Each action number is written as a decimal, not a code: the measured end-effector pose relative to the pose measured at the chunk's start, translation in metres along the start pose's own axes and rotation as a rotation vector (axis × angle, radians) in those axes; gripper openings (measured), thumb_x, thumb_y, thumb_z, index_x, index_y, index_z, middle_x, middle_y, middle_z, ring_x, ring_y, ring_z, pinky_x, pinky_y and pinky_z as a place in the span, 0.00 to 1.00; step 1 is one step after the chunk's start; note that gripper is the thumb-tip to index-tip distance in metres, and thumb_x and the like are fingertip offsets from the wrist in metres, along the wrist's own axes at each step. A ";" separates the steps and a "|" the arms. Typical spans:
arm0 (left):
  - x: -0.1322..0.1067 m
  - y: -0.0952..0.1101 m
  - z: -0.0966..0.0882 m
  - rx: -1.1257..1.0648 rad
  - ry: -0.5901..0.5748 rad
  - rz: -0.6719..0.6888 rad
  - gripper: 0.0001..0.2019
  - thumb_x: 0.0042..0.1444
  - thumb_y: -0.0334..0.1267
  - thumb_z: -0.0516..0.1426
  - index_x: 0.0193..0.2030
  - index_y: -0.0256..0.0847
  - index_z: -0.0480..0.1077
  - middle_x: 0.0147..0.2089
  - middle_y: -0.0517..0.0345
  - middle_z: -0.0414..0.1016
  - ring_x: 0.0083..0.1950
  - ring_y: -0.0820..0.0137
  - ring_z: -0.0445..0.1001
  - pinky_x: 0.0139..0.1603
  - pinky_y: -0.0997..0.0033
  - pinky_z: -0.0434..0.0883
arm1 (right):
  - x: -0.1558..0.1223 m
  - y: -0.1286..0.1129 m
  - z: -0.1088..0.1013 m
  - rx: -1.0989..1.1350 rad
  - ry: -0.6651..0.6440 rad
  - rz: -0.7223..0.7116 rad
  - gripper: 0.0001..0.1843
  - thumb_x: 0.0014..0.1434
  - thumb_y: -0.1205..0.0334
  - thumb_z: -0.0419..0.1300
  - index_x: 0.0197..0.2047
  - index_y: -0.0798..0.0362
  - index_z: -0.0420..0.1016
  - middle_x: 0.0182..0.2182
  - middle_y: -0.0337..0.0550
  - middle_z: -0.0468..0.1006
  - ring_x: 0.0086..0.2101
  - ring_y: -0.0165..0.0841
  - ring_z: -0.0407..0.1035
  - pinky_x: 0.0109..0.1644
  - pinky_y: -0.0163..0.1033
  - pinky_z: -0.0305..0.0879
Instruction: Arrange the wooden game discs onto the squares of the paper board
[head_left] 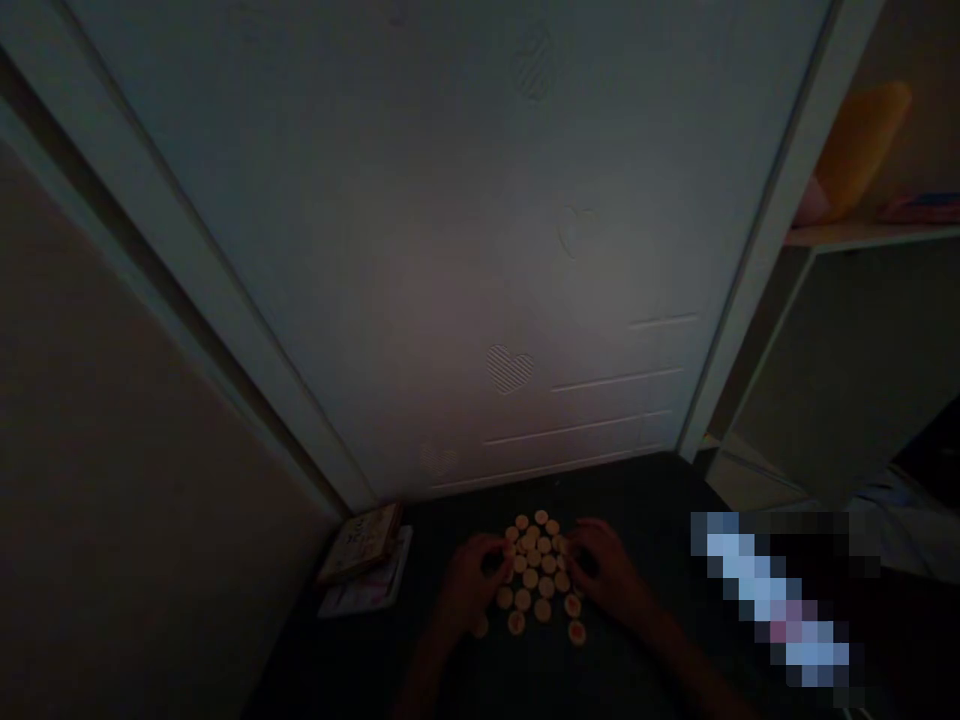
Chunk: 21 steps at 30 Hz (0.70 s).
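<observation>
Several round pale discs, like Chinese chess pieces [533, 558], lie in a loose cluster on a dark table top [495, 680]. Some carry reddish marks, too dim to read; a red-marked disc [577, 632] lies at the near right. My left hand [469, 580] is at the cluster's left side, thumb and fingers curled together at a disc on that edge. Opposite it, my right hand [609, 570] pinches at a disc on the right edge. Both hands stay low at the table. Poor light blurs the fingertips, and the hands cover part of the outer discs.
At the left of the table a small box or book [365, 542] lies on a white booklet [375, 590]. Behind stands a pale panel [420, 300] with embossed hearts. A shelf unit [847, 350] is on the right, with a blurred-out patch [780, 600] below it.
</observation>
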<state>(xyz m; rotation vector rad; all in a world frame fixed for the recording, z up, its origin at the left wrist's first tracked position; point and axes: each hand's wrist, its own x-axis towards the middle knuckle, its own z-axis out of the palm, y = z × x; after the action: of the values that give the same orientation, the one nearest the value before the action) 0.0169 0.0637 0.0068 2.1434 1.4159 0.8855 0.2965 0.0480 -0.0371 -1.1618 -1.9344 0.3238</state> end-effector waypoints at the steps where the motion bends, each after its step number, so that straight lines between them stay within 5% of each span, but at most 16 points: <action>1: 0.000 -0.002 0.000 0.003 0.005 -0.006 0.08 0.59 0.40 0.60 0.44 0.47 0.78 0.47 0.55 0.82 0.49 0.61 0.80 0.55 0.59 0.75 | 0.000 0.000 0.000 -0.001 -0.005 0.003 0.09 0.60 0.66 0.61 0.44 0.47 0.75 0.45 0.46 0.81 0.57 0.46 0.69 0.59 0.55 0.68; 10: 0.003 -0.031 -0.018 0.052 0.078 -0.065 0.11 0.62 0.47 0.59 0.44 0.46 0.78 0.45 0.54 0.83 0.48 0.60 0.80 0.55 0.55 0.75 | 0.000 -0.005 -0.003 -0.001 -0.028 0.042 0.12 0.62 0.64 0.61 0.49 0.48 0.75 0.49 0.49 0.80 0.59 0.47 0.68 0.60 0.55 0.68; 14: -0.002 -0.033 -0.019 0.065 0.065 -0.030 0.11 0.61 0.49 0.60 0.43 0.48 0.80 0.46 0.56 0.83 0.51 0.59 0.79 0.61 0.51 0.71 | -0.002 -0.001 -0.001 -0.012 -0.021 0.039 0.12 0.62 0.62 0.62 0.50 0.48 0.77 0.51 0.49 0.80 0.58 0.46 0.69 0.59 0.54 0.69; 21: -0.010 -0.031 -0.016 0.094 0.115 -0.043 0.12 0.64 0.48 0.58 0.47 0.47 0.78 0.48 0.52 0.82 0.51 0.58 0.78 0.56 0.51 0.74 | 0.001 -0.003 -0.005 0.013 0.012 0.016 0.08 0.64 0.61 0.61 0.46 0.46 0.77 0.47 0.47 0.81 0.53 0.44 0.73 0.56 0.53 0.71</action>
<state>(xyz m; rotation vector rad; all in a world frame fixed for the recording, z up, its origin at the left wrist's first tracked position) -0.0169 0.0670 -0.0049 2.1512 1.5834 0.9579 0.2979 0.0467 -0.0316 -1.1684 -1.9108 0.3365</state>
